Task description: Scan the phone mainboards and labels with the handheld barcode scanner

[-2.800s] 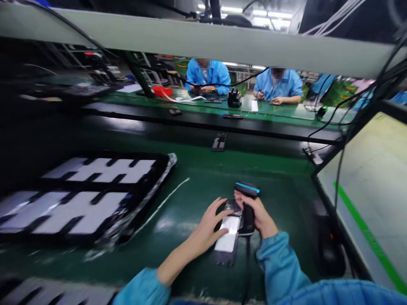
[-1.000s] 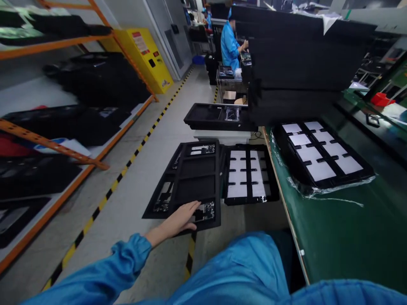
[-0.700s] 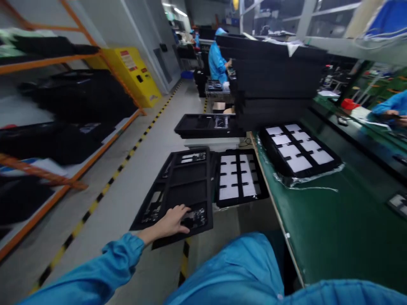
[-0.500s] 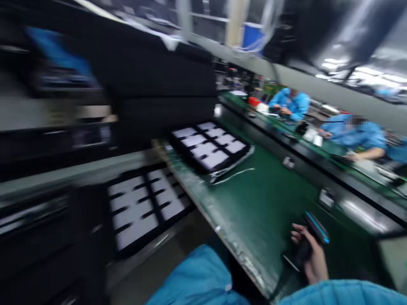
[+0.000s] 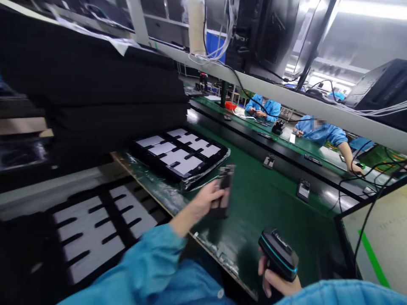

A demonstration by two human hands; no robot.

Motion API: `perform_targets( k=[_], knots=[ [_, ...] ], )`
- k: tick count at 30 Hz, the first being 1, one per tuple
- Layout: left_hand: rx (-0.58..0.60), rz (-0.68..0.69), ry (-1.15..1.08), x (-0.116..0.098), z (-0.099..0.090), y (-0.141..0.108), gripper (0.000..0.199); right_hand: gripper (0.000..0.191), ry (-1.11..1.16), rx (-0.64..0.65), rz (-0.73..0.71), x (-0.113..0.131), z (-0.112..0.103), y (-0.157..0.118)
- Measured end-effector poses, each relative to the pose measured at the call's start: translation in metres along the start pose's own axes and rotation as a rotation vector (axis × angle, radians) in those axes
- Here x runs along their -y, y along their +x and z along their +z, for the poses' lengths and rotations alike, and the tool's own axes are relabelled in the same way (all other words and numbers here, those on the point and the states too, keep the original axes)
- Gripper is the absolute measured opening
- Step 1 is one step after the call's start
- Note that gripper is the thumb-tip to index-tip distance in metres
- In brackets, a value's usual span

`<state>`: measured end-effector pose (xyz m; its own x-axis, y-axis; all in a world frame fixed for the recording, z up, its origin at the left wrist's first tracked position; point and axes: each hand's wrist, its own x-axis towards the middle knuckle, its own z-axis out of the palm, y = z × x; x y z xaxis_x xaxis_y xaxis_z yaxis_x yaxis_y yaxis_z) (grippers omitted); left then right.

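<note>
My left hand (image 5: 203, 200) is closed on a thin dark rectangular part that looks like a phone body (image 5: 225, 186), slightly blurred, held upright over the green table (image 5: 248, 195). In my right hand (image 5: 281, 284) is a black barcode scanner (image 5: 277, 253) with a glowing blue strip, its head pointing up and away from me; the scanner hides most of the fingers. Just beyond the left hand lies a black foam tray (image 5: 160, 165) with white pieces in its slots and clear plastic along its edge.
Another slotted black tray (image 5: 110, 212) sits lower on the left, beside a tall black stack (image 5: 121, 93). Phone-like units (image 5: 303, 189) lie along the line at the table's far side. Two people in blue (image 5: 321, 131) work across it. Cables hang at right.
My left hand has come into view with the phone body. The view has swung right; my right hand and scanner now appear lower and further left, the scanner turned.
</note>
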<state>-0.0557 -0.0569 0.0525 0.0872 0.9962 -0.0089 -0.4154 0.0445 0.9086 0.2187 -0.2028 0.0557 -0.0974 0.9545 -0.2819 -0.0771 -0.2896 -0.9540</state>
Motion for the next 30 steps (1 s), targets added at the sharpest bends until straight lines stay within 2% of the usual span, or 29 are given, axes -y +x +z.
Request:
perform_targets(
  k=[3,5,6,8,10,13,16,18,21,25,28,30],
  knots=[
    [0.188,-0.114,-0.301,0.028,0.08,0.044,0.042,0.026,-0.012,-0.074,0.038,0.008,-0.003,-0.017],
    [0.296,-0.195,-0.436,0.047,0.128,0.06,0.03,0.026,0.034,-0.118,0.045,0.016,-0.001,-0.026],
    [0.339,-0.233,-0.498,0.055,0.145,0.063,0.024,0.025,0.068,-0.139,0.044,0.021,0.0,-0.028],
    [0.403,-0.298,-0.599,0.066,0.162,0.063,0.013,0.025,0.138,-0.18,0.034,0.028,0.004,-0.027],
    [0.43,-0.337,-0.666,0.071,0.165,0.057,0.008,0.027,0.193,-0.214,0.024,0.03,0.007,-0.024],
    [0.447,-0.368,-0.878,0.074,0.164,0.048,0.007,0.026,0.304,-0.159,0.037,0.025,0.012,-0.017],
    [0.45,-0.39,-1.116,0.076,0.166,0.043,0.015,0.021,0.389,-0.085,0.028,0.02,0.018,-0.011],
    [0.459,-0.413,-1.145,0.077,0.168,0.044,0.022,0.021,0.409,-0.061,0.019,0.021,0.023,-0.007],
    [0.487,-0.444,-1.123,0.078,0.165,0.047,0.027,0.027,0.434,-0.04,0.021,0.024,0.03,-0.001],
    [0.539,-0.468,-1.016,0.079,0.157,0.056,0.031,0.029,0.467,-0.108,0.038,0.022,0.038,0.003],
    [0.574,-0.42,-0.78,0.081,0.149,0.065,0.032,0.033,0.482,-0.211,0.025,0.022,0.036,0.003],
    [0.552,-0.352,-0.555,0.083,0.145,0.068,0.046,0.036,0.432,-0.314,-0.038,0.025,0.031,0.008]
  ],
)
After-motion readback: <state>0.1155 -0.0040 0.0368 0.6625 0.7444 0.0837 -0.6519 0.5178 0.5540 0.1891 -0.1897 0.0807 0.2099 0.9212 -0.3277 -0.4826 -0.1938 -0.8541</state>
